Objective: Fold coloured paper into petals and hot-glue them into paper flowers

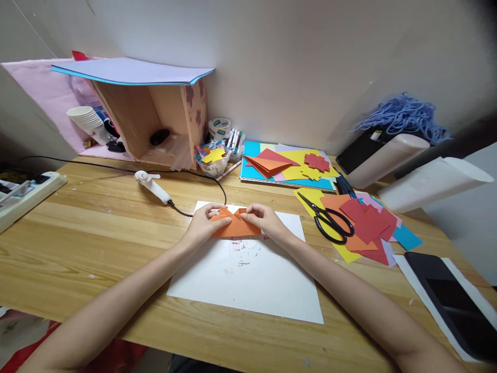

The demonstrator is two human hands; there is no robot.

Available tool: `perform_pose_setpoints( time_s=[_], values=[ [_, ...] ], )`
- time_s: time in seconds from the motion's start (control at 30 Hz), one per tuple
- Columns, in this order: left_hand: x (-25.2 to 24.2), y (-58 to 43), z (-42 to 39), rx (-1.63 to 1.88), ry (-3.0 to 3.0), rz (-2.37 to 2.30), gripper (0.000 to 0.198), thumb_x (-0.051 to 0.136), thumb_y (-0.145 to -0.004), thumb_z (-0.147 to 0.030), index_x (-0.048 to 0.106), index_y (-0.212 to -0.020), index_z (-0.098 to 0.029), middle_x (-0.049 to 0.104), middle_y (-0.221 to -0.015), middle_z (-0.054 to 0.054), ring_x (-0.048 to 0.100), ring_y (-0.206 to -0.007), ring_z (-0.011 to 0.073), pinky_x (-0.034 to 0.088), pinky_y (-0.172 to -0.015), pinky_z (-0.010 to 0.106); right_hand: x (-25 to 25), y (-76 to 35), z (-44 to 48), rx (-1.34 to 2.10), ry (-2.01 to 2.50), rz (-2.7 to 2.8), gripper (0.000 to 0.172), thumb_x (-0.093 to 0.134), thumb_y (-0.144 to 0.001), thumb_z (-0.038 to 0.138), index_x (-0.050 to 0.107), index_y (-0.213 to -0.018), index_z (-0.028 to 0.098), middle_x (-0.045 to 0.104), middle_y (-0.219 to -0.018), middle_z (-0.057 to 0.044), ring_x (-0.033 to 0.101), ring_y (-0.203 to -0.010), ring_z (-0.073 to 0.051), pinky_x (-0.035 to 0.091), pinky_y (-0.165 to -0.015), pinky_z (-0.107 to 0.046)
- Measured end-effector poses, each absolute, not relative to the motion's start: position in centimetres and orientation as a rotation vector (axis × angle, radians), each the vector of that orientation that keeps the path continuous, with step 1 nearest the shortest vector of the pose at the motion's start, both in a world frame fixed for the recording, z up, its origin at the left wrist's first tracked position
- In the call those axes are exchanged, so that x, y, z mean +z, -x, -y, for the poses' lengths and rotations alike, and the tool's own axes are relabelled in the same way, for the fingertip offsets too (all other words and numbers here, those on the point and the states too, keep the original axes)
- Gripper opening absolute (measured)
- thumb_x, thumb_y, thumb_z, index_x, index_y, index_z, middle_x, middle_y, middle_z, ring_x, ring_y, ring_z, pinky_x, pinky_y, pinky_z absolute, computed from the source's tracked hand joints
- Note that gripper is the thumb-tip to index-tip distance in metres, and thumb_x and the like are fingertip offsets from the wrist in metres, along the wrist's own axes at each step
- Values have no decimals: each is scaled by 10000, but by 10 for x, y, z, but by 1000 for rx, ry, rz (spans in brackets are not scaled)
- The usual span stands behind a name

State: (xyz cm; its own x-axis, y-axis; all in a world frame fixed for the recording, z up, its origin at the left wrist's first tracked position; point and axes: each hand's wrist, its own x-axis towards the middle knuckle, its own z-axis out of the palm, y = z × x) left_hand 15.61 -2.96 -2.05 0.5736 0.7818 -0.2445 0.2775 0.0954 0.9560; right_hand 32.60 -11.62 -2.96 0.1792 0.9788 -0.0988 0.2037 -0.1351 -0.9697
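A folded piece of orange paper is held between both hands, above the far part of a white sheet with coloured marks on it. My left hand grips its left side, thumb on the near face. On the right side, my right hand pinches the paper near a raised fold at the top. Two flaps stand up at the upper edge, with a crease meeting between them. The fingertips behind the paper are partly hidden.
Black-handled scissors lie on coloured paper scraps at right. A phone rests at the right edge. Left of the sheet is a white hot glue gun with a black cord. Behind stand a cardboard box and stacked coloured paper.
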Motion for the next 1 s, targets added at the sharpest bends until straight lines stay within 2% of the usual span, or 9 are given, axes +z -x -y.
perform_pose_setpoints(
  time_s=[0.17, 0.3, 0.43, 0.53, 0.7, 0.87, 1.0],
  values=[
    [-21, -156, 28, 292, -1565, -890, 353, 677, -605, -416, 675, -826, -142, 672, -767, 67, 591, -683, 160, 431, -593, 244, -24, -324, 119, 1063, 1580, 1263, 237, 528, -740, 398, 517, -699, 166, 489, -673, 18, 429, -602, -97, 310, -524, -209],
    [-24, -156, 28, 291, -1600, -881, 332, 645, -630, -445, 691, -742, -136, 664, -707, 54, 571, -647, 142, 415, -598, 236, -23, -322, 120, 1098, 1566, 1291, 255, 539, -735, 419, 540, -710, 166, 501, -673, 19, 424, -573, -88, 306, -508, -206],
    [-23, -157, 30, 318, -1669, -890, 334, 616, -652, -455, 684, -721, -135, 652, -676, 39, 554, -626, 139, 398, -577, 231, -23, -324, 120, 1128, 1535, 1264, 271, 524, -753, 427, 571, -718, 163, 526, -699, 11, 449, -614, -96, 315, -533, -211],
    [-22, -157, 31, 340, -1749, -885, 335, 581, -682, -458, 677, -725, -139, 655, -733, 43, 555, -662, 148, 391, -580, 232, -22, -327, 119, 1213, 1507, 1188, 335, 482, -773, 467, 592, -715, 157, 525, -684, 3, 451, -614, -104, 318, -534, -220],
    [-21, -157, 32, 330, -1776, -862, 351, 545, -709, -469, 669, -741, -143, 652, -752, 46, 555, -675, 153, 394, -579, 234, -22, -332, 118, 1343, 1457, 1110, 335, 553, -728, 473, 631, -766, 150, 565, -742, -27, 466, -611, -105, 309, -490, -212],
    [-20, -157, 34, 340, -1788, -901, 336, 602, -657, -470, 674, -734, -151, 657, -742, 46, 547, -647, 148, 378, -548, 229, -25, -328, 119, 1226, 1604, 1129, 358, 563, -706, 495, 656, -789, 159, 573, -738, -34, 444, -553, -96, 233, -396, -197],
    [-20, -156, 33, 348, -1734, -873, 312, 622, -642, -446, 671, -712, -146, 665, -754, 55, 566, -683, 161, 398, -578, 239, -25, -328, 119, 1241, 1521, 1101, 355, 551, -725, 489, 638, -733, 145, 535, -686, -14, 418, -560, -85, 238, -421, -199]
  ],
)
